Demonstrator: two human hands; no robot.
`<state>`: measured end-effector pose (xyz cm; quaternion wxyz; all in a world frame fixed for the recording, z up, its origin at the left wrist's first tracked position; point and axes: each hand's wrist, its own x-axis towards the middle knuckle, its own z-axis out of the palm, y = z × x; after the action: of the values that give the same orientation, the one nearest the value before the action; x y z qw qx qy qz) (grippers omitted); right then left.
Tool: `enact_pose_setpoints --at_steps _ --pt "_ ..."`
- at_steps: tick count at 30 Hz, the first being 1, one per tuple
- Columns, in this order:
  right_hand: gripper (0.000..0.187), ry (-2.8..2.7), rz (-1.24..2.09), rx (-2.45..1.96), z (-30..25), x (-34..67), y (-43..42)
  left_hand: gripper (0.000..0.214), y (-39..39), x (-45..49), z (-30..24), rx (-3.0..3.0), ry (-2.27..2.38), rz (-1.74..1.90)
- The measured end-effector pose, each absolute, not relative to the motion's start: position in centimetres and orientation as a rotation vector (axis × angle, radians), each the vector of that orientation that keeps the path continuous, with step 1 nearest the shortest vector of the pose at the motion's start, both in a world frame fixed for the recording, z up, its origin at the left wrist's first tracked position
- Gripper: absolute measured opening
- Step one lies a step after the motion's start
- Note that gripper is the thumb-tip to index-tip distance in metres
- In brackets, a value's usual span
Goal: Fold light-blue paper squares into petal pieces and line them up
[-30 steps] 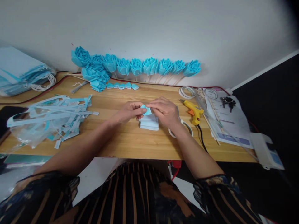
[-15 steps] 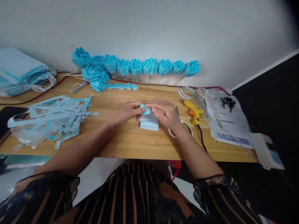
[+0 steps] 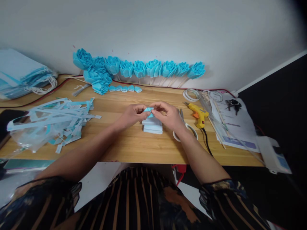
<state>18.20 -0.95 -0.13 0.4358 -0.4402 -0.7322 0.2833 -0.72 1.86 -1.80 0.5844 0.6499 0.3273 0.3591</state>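
A small piece of blue fabric (image 3: pixel 149 110), folded at its corners, is pinched between both hands. My left hand (image 3: pixel 133 114) grips its left side with thumb and fingers. On the right side, my right hand (image 3: pixel 168 115) holds it between thumb and forefinger. Just below the fingers lies a stack of pale fabric squares (image 3: pixel 153 128) on the wooden table (image 3: pixel 134 148). White-handled scissors (image 3: pixel 192 129) rest partly under my right wrist. Farther back is a short row of folded blue petals (image 3: pixel 124 88).
Blue fabric flowers (image 3: pixel 153 67) on sticks lean along the wall. A yellow glue gun (image 3: pixel 200 117), tape rolls (image 3: pixel 192 95) and papers with keys (image 3: pixel 233 105) are at right. Cut strips (image 3: pixel 69 116) and a bagged fabric stack (image 3: pixel 21 73) lie at left.
My right fingers have curled in and now pinch the blue piece, where they were stretched over it before. The piece shows more folded-in corners.
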Motion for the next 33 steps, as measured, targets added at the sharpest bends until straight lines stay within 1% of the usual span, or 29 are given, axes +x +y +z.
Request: enact_pose_setpoints --at_steps 5,12,21,26,30,33 --pt "0.038 -1.719 0.881 -1.095 -0.91 18.30 -0.41 0.029 1.65 -0.58 -1.45 1.559 0.805 0.850" --pt "0.040 -1.743 0.868 -1.091 -1.04 18.08 -0.55 0.034 1.81 -0.68 -1.73 1.563 0.841 0.818" --pt "0.036 -1.643 0.985 -1.073 -0.84 18.16 -0.62 0.030 2.11 -0.65 -2.15 1.533 0.835 0.878" --pt "0.028 -1.555 1.008 -1.069 -0.92 18.28 -0.44 0.032 2.29 -0.66 -2.20 1.493 0.856 0.930" --pt "0.016 -1.546 0.950 -1.087 -0.68 18.17 -0.60 0.032 2.28 -0.52 -2.11 1.479 0.869 0.941" --pt "0.016 -1.626 0.860 -1.153 -0.40 18.03 -0.81 0.032 2.24 -0.44 -2.07 1.482 0.873 0.939"
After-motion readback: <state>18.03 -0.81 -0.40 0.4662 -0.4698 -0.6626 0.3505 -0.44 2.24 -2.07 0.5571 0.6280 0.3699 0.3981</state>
